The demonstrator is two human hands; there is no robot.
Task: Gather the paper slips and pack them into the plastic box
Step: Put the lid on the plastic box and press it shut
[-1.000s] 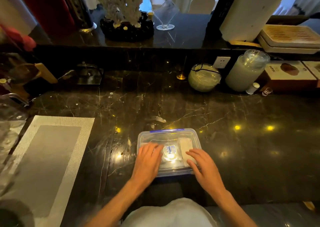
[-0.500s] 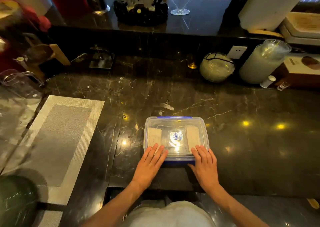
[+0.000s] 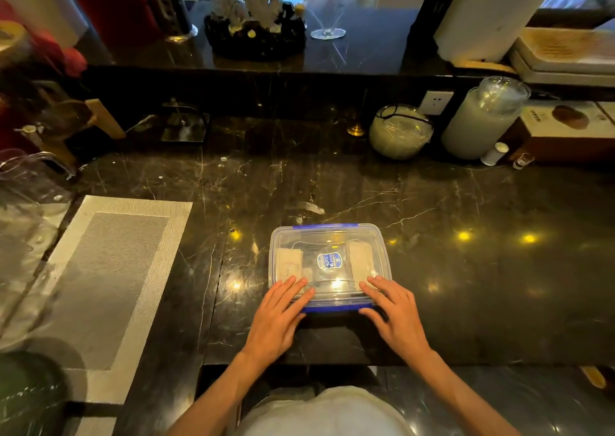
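A clear plastic box (image 3: pixel 379 236) with blue clips and a lid on top sits on the dark marble counter, near its front edge. Through the lid I see pale paper slips (image 3: pixel 289 262) stacked at the left and more slips at the right (image 3: pixel 361 256), with a blue label between them. My left hand (image 3: pixel 278 316) lies flat with its fingertips on the lid's near left corner. My right hand (image 3: pixel 394 312) lies flat on the near right corner. Both hands have fingers spread and hold nothing. A blue clip shows along the near edge between the hands.
A woven grey placemat (image 3: pixel 109 279) lies on the left. Clear glassware (image 3: pixel 30 182) stands at the far left. At the back right are a wrapped bowl (image 3: pixel 401 131), a lidded jar (image 3: pixel 482 119), a small white bottle (image 3: pixel 495 153) and a brown carton (image 3: pixel 565 129).
Both hands slid back from the middle of the lid to its near edge. The box now shows both stacks of slips.
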